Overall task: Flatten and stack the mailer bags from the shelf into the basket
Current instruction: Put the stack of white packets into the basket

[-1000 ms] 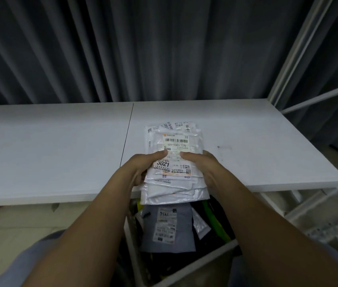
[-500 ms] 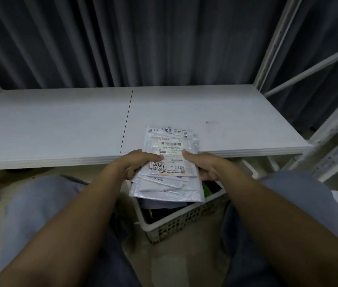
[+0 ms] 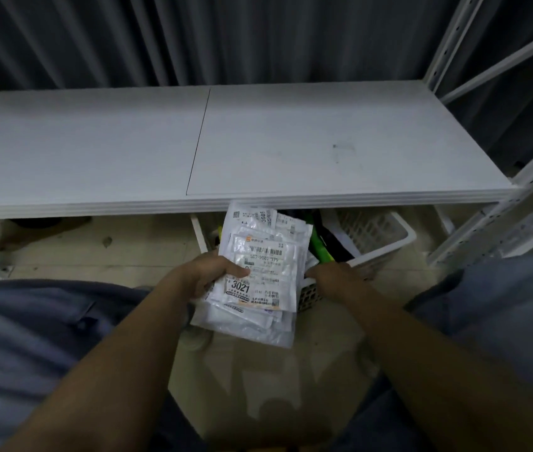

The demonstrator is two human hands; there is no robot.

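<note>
A stack of white mailer bags (image 3: 260,272) with printed labels, the top one marked 3021, hangs in the air over the near rim of the white plastic basket (image 3: 385,238). My left hand (image 3: 208,275) grips the stack at its left edge, thumb on top. My right hand (image 3: 333,277) is off the stack and rests on the basket's front rim, fingers curled over it. The basket stands on the floor under the white shelf (image 3: 291,141), which carries nothing; dark and green items (image 3: 320,251) lie inside the basket.
The shelf's front edge runs just above the basket. White metal shelf posts (image 3: 487,230) rise at the right. My knees in grey trousers (image 3: 30,337) flank the floor space in front of the basket. A dark curtain hangs behind.
The stack has come off the shelf and down toward the basket. My right hand has let go of the stack and moved to the basket's rim; the left hand alone holds the stack.
</note>
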